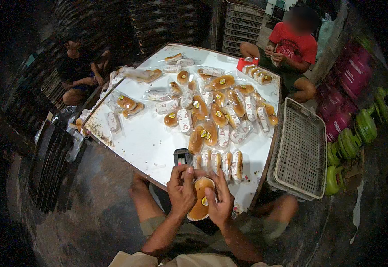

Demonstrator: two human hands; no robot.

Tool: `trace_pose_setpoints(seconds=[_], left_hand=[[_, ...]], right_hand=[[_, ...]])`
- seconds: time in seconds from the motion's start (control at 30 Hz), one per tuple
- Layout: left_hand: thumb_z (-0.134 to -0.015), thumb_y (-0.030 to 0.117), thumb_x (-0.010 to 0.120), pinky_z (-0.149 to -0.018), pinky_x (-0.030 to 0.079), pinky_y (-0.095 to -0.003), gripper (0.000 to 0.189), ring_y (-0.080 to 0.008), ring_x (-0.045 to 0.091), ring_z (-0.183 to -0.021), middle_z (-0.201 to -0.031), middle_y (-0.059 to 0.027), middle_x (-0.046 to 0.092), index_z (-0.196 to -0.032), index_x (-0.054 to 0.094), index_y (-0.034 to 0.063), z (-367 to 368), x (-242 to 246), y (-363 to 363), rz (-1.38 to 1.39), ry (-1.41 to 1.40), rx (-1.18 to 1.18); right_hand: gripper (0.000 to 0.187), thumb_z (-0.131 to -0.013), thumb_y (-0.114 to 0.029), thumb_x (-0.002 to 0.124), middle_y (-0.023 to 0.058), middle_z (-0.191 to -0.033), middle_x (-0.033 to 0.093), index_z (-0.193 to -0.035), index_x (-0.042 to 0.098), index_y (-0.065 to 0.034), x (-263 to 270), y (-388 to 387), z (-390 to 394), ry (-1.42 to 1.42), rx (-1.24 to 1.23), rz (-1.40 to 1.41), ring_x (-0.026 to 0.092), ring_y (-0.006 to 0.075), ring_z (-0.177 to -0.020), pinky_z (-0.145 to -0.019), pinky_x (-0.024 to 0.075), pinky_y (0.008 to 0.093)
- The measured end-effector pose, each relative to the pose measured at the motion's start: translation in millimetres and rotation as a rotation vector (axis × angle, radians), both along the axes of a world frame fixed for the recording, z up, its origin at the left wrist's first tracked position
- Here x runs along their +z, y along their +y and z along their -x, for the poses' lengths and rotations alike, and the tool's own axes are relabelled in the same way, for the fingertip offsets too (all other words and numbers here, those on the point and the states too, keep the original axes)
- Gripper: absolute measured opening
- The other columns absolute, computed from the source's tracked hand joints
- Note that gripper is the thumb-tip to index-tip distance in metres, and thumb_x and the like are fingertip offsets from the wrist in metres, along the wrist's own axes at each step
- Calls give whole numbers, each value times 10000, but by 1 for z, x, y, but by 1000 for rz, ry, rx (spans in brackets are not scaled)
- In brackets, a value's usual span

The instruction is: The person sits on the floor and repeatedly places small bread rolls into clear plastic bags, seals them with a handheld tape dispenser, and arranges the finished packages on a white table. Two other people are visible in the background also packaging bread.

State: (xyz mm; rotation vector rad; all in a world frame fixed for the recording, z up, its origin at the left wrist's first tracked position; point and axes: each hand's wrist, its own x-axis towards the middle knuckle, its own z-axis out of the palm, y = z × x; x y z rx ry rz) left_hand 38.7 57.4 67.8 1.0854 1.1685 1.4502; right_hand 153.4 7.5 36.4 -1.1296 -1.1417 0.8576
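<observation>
My left hand (183, 192) and my right hand (221, 200) are on either side of a wrapped bread roll (199, 213) with a yellow sticker, held just off the table's near edge. The thumb and finger of my left hand are at the top end of its clear wrapper. A black tape dispenser (181, 154) sits just beyond my left hand. Past my fingers, several packed rolls (237, 165) stand side by side in a row. More bagged rolls (219, 113), some label up and some showing white printed paper, lie heaped on the white table (140, 147).
Grey plastic crates (321, 157) are stacked at the table's right side. A person in a red shirt (294, 43) sits at the back right, near a red tape dispenser (247, 63). Another person (80, 73) sits at the left. Black crates (50, 167) stand lower left.
</observation>
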Motion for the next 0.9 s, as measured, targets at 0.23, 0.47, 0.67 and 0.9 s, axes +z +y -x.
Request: trace_pose_setpoints(seconds=[0.23,0.47,0.67,0.9], left_hand=[[-942,147,737,-842,524,-371,294,-331,669,-949,-1093,-208,664,-1146,630,-36,1,-20,-3,-437,723,220],[-947,228,747,-827,502,-297,261,-151,636,-910,-998,-54,665,-1039,698,-10,26,-25,-22,33,322,-340],[-954,154,722,-853,490,-306,166,-179,607,-995,-1076,-81,622,-989,710,-8,27,-30,-24,-29,257,-288],[-992,185,682,-815,480,-296,183,-156,577,-963,-977,-71,582,-997,676,1,31,-44,-28,225,117,-391]], right_hand=[[209,-974,-122,697,121,-1154,682,-1105,701,41,-4,18,-3,479,59,307,643,188,-1063,-967,492,307],[122,-979,-53,664,110,-1079,690,-1006,698,61,-5,17,-13,200,57,185,645,167,-1003,-898,517,339],[170,-911,-145,751,134,-935,672,-1007,721,-8,10,15,-20,-604,1,-111,687,281,-882,-762,538,367],[131,-901,-136,765,114,-864,686,-944,728,-17,-1,4,-23,-410,36,62,694,272,-808,-742,542,363]])
